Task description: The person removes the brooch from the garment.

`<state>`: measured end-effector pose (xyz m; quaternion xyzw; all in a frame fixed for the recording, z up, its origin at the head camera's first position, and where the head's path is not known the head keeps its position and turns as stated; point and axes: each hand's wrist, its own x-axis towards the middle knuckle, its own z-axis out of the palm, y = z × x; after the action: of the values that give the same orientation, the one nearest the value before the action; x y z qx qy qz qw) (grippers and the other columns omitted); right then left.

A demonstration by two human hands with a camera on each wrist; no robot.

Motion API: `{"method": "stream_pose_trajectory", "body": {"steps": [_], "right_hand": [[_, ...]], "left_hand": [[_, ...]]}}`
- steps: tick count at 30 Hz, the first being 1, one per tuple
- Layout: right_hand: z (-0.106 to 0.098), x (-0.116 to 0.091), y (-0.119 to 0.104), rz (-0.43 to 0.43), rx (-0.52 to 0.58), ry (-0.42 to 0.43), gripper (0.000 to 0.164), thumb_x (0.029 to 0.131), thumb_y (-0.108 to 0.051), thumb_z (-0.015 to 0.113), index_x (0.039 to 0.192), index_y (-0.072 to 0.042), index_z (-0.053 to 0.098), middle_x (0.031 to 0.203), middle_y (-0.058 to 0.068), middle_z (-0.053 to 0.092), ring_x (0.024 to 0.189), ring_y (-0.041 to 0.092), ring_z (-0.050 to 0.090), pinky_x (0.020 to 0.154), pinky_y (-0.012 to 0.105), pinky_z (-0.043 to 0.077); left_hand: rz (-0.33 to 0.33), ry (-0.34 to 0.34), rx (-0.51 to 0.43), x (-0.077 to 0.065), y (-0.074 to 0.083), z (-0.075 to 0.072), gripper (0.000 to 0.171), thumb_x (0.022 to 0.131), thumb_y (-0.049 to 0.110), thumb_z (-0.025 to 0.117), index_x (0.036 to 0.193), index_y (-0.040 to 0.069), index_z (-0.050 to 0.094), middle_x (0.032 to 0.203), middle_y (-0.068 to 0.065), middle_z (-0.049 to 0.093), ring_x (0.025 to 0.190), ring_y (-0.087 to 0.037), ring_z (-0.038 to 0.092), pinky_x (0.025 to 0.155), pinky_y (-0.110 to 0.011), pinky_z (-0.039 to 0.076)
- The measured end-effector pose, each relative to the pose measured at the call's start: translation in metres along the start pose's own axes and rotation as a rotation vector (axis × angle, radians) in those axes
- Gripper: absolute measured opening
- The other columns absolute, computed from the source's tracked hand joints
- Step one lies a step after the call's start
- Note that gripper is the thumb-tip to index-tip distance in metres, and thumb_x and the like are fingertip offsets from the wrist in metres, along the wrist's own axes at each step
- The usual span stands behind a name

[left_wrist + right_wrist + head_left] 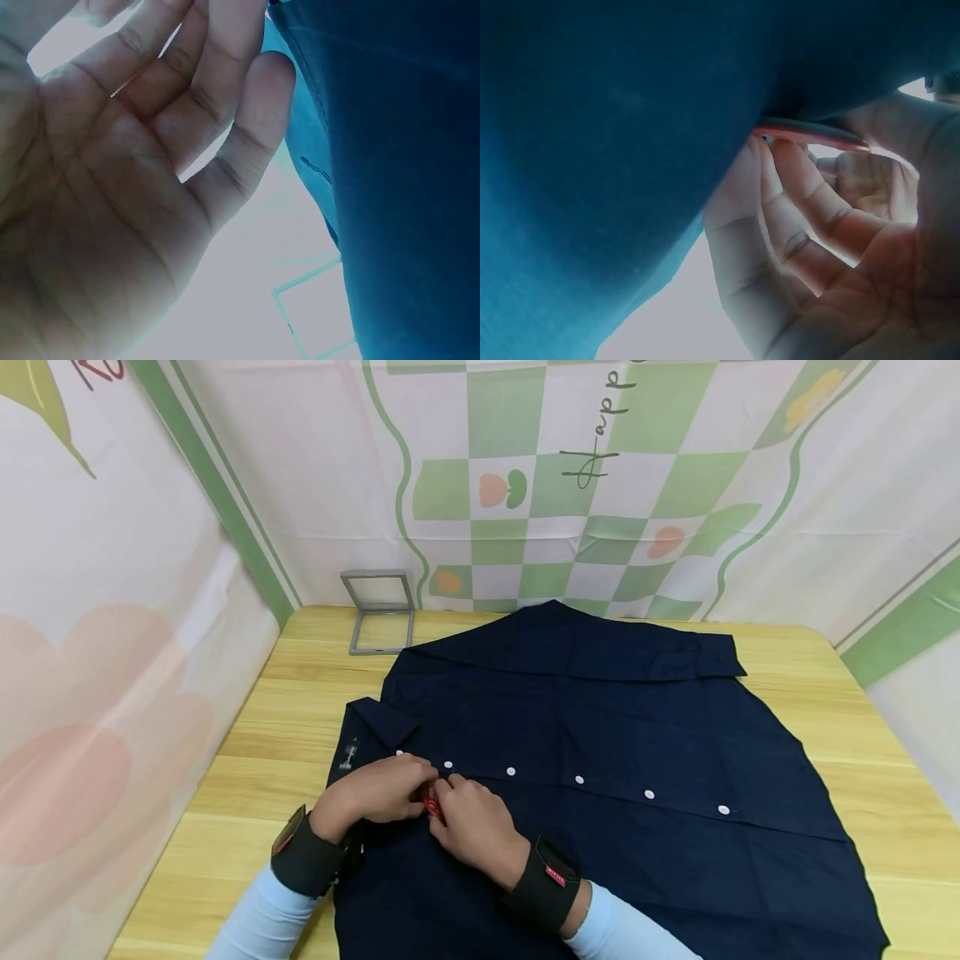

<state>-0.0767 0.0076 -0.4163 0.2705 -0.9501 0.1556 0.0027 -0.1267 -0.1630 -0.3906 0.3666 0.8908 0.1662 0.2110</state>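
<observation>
A dark navy shirt (622, 727) with a row of white buttons lies spread out. My left hand (386, 789) is at the button edge near the collar, fingers bent, pinching the cloth. Its fingertips are largely hidden in the head view; in the left wrist view its palm and curved fingers show beside the shirt (405, 180). Close by on the right, my right hand (480, 827) holds a small, flat red object (432, 806) between thumb and fingers. The right wrist view shows this red object (814, 135) edge-on against the cloth; its kind is unclear.
The shirt covers much of a light wooden table (247, 760). At the back left stands an open grey hinged frame (381, 652). Behind the table hangs a printed curtain (570, 485) with green checks; another printed cloth (112, 693) hangs on the left.
</observation>
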Motion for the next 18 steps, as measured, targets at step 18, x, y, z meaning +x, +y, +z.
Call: {"method": "stream_pose_trajectory", "body": {"steps": [18], "right_hand": [[0.0016, 0.0006, 0.0023, -0.057, -0.023, 0.033, 0.013, 0.086, -0.017, 0.073, 0.092, -0.009, 0.064, 0.077, 0.001, 0.057, 0.061, 0.012, 0.056, 0.051, 0.021, 0.043]], "left_hand": [[0.03, 0.012, -0.02, 0.0018, -0.0033, 0.0006, 0.011, 0.088, 0.007, 0.069, 0.083, 0.014, 0.062, 0.075, 0.005, 0.053, 0.066, -0.005, 0.045, 0.064, -0.02, 0.039]]}}
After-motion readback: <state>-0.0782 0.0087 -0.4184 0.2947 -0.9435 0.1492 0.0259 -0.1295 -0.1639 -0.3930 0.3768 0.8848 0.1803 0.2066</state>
